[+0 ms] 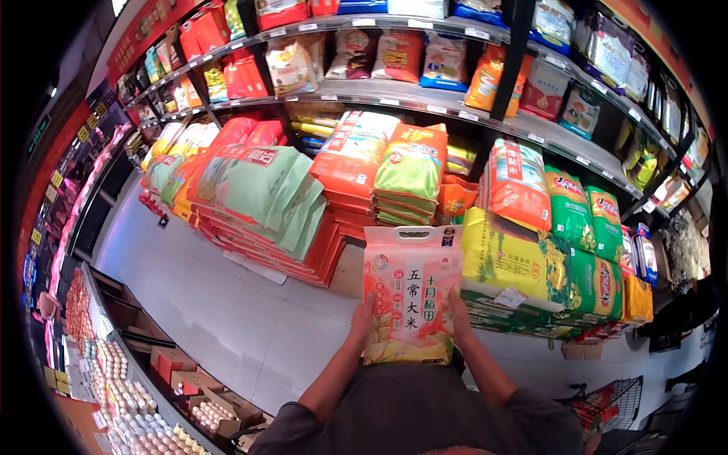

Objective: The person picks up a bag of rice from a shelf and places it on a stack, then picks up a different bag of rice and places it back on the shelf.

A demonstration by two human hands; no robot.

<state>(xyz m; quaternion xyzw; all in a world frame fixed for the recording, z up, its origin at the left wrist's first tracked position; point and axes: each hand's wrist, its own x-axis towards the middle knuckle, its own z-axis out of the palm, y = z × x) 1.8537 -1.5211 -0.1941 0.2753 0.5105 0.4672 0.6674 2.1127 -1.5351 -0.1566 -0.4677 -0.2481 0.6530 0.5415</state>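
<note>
A pink bag of rice (pixel 413 303) with a yellow lower part, dark Chinese lettering and a cut-out handle at its top is upright in front of my body. My left hand (pixel 362 320) grips its left side and my right hand (pixel 459 312) grips its right side. Some of my fingers are hidden behind the bag. Beyond its top edge lies a stack of green and orange rice bags (pixel 409 171). To the right, close to my right hand, is a pile of yellow and green bags (pixel 504 262).
Shelves (pixel 425 95) with rice bags run across the back. Pale green sacks (pixel 258 186) are piled on the floor (pixel 220 318) at left. An egg display (pixel 121 379) stands lower left, and a wire shopping cart (pixel 618 402) lower right.
</note>
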